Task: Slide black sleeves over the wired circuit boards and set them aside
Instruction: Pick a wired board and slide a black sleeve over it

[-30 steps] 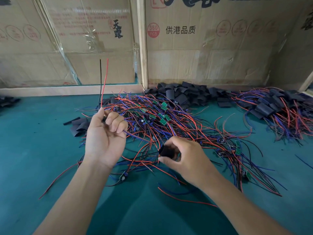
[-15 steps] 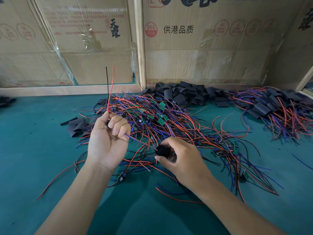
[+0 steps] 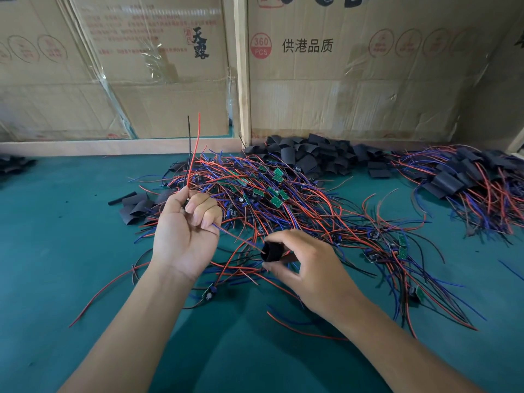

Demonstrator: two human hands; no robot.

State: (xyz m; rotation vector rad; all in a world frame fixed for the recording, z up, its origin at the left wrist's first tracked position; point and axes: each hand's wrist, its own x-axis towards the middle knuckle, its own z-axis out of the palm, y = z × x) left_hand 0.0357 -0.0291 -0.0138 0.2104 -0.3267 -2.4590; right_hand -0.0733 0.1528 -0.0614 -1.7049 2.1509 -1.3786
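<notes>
Landmark = big tangle of wired boards (image 3: 283, 211) mid-table: thin red, blue & blk insulated leads, small flat green rectangular PCBs among them.

Far left of tangle, at table edge: a few flat blk sleeves (image 3: 14, 165). Just left of tangle: small heap of flattened matte blk sleeves (image 3: 136, 208), one rolled into a thin tube. Table (image 3: 56, 251) = teal, felt-like surface.

At tangle's front-left: left hand (image 3: 187, 231), palm up, fingers curled tight round one board's leads; a red and a blk wire (image 3: 192, 148) stick straight up from the fist, a blue/red pair runs out toward the right hand.

At tangle's front: right hand (image 3: 306, 268), thumb & fingers pinching a short blk sleeve (image 3: 272, 252), mouth held round & open; the lead tips sit at that mouth.

Behind tangle to the right: loose pile of empty blk sleeves (image 3: 312, 157) against the cardboard cartons (image 3: 368, 95), taped w/ glossy film. Far right of tangle: heap of sleeved boards (image 3: 467, 180), wires trailing.
</notes>
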